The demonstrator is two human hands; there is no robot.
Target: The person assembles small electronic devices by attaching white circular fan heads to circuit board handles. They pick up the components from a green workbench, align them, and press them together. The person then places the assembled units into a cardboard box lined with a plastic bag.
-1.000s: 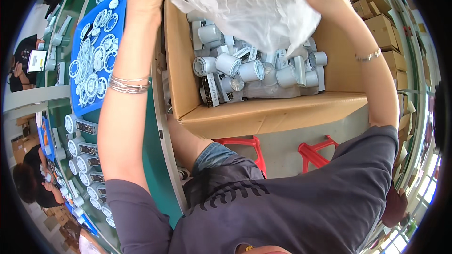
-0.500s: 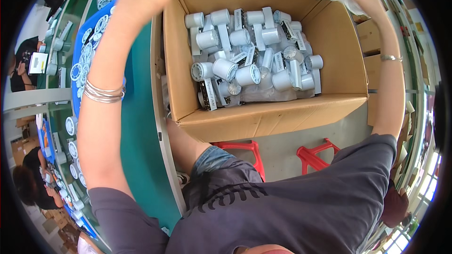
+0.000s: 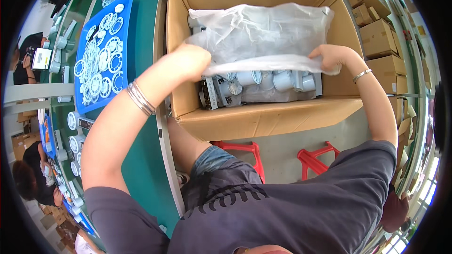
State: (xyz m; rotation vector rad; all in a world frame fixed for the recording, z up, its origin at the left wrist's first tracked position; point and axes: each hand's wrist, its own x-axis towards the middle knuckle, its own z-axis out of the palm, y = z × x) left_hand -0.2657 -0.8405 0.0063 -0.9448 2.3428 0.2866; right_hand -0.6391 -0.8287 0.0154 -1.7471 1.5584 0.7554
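Note:
A translucent white plastic sheet (image 3: 268, 33) is stretched between my two hands, across the inside of a large open cardboard box (image 3: 254, 121). My left hand (image 3: 192, 61) is closed on the sheet's near left corner, by the box's left wall. At the near right corner, my right hand (image 3: 332, 57) pinches the sheet's edge. Below and in front of the sheet lie several white cylindrical fan units (image 3: 248, 76), some with flat labelled bars. The sheet covers most of those farther back; a few show at its left edge.
Left of the box runs a green workbench (image 3: 141, 160) with a blue tray (image 3: 123, 19) of white ring-shaped parts. Red stools (image 3: 314, 157) stand on the floor beyond the box's near side. Cardboard boxes (image 3: 376, 37) are stacked at right. Other people work at far left.
Both hands have come down and nearer, drawing the sheet from above the box's far side over the fan units. The blue tray, hidden before behind my left arm, now shows.

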